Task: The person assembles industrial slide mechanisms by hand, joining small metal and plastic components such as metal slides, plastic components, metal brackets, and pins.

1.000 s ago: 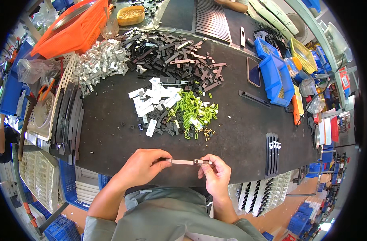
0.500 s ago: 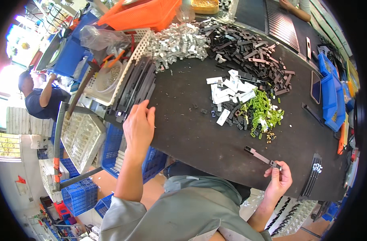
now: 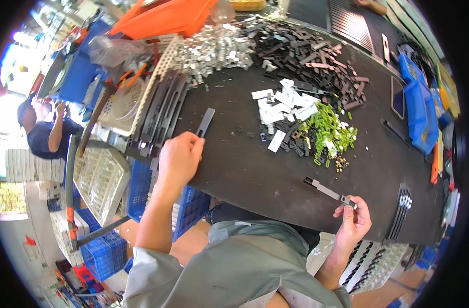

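Note:
My left hand [image 3: 179, 158] is closed on one end of a dark grey metal bar [image 3: 207, 121], which points away from me over the black tabletop [image 3: 229, 154]. Beside that hand, to its left, lies a stack of long dark bars [image 3: 160, 113]. Near the table's front edge at the right, my right hand [image 3: 354, 218] pinches the end of a slim grey strip [image 3: 325, 190] with black end pieces. The strip slants up and left from my fingers. Further in lie green oval rings [image 3: 327, 128], white cards [image 3: 280, 110] and small black parts [image 3: 298, 146].
Heaped at the back are silver metal pieces [image 3: 214, 49] and dark bracket pieces [image 3: 306, 56]. To the right lie a phone [image 3: 397, 97], blue bins [image 3: 422, 115] and thin black rods with white tips [image 3: 398, 213]. An orange basket [image 3: 162, 20] stands far left; a person [image 3: 44, 126] is beyond.
My left hand has drawn a dark bar from the side stack onto the table. My right hand still holds the strip. The view has shifted slightly.

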Tool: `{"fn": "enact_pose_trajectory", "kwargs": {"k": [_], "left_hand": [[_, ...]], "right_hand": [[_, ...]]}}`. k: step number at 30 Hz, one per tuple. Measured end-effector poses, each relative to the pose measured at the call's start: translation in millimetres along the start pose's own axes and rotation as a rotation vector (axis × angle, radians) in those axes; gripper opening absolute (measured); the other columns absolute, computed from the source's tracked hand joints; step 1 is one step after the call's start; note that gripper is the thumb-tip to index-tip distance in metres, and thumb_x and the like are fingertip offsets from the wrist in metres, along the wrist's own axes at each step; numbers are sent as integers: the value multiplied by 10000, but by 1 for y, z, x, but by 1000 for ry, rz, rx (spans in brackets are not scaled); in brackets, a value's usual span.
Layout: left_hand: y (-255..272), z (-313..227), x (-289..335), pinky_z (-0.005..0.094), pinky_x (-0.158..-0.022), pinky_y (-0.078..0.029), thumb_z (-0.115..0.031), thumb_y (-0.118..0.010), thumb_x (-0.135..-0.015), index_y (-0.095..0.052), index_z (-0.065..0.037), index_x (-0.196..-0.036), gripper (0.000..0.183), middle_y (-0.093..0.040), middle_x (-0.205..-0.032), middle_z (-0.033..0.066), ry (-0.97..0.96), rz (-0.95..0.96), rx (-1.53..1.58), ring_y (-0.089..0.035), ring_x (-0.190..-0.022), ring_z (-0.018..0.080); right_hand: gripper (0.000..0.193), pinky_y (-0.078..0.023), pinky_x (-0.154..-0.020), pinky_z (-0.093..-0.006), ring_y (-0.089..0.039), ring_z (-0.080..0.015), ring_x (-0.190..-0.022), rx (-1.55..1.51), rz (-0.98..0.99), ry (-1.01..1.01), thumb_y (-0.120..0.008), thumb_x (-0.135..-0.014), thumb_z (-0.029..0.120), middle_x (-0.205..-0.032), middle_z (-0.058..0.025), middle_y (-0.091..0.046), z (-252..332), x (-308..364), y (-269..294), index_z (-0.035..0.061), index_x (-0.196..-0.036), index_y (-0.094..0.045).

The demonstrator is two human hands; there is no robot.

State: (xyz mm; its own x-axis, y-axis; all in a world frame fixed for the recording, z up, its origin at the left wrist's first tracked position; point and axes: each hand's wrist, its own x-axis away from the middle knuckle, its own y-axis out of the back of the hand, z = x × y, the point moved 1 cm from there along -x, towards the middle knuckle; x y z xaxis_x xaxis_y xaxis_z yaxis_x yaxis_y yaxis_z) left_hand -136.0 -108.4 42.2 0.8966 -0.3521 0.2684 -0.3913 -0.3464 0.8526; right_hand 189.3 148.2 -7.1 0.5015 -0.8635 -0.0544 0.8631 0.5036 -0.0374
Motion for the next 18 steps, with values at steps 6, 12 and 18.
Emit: {"fn": "enact_pose_trajectory", "kwargs": {"k": [6,12,18], "left_hand": [[19,-52,31,213,-455,-430,-137,-576,-1046,-646,13,-1037,165,-714,-751,109,-75,55,775,-539,-449,89],[-32,-32,15,413,-795,-622,-430,-403,-1104,-551,46,-1313,541,-682,-1164,269,-347,524,1826,-724,-1056,343],[-62,-40,6,309,-763,-603,-185,-571,-1061,-619,-23,-1082,170,-687,-1048,105,-45,81,1348,-661,-853,140]], "right_hand": [[175,-546,-602,-276,-653,-140,-699,10,-58,29,-648,-982,5,-995,-123,-700,1,-7,6,-52,-1147,-647],[185,-543,-570,-274,-647,-142,-676,-39,-121,117,-658,-987,21,-1021,-144,-704,-1,-15,17,-55,-1155,-645],[196,-537,-568,-277,-641,-149,-676,-73,-152,131,-660,-982,10,-1048,-159,-702,-3,-15,26,-43,-1170,-645]]}}
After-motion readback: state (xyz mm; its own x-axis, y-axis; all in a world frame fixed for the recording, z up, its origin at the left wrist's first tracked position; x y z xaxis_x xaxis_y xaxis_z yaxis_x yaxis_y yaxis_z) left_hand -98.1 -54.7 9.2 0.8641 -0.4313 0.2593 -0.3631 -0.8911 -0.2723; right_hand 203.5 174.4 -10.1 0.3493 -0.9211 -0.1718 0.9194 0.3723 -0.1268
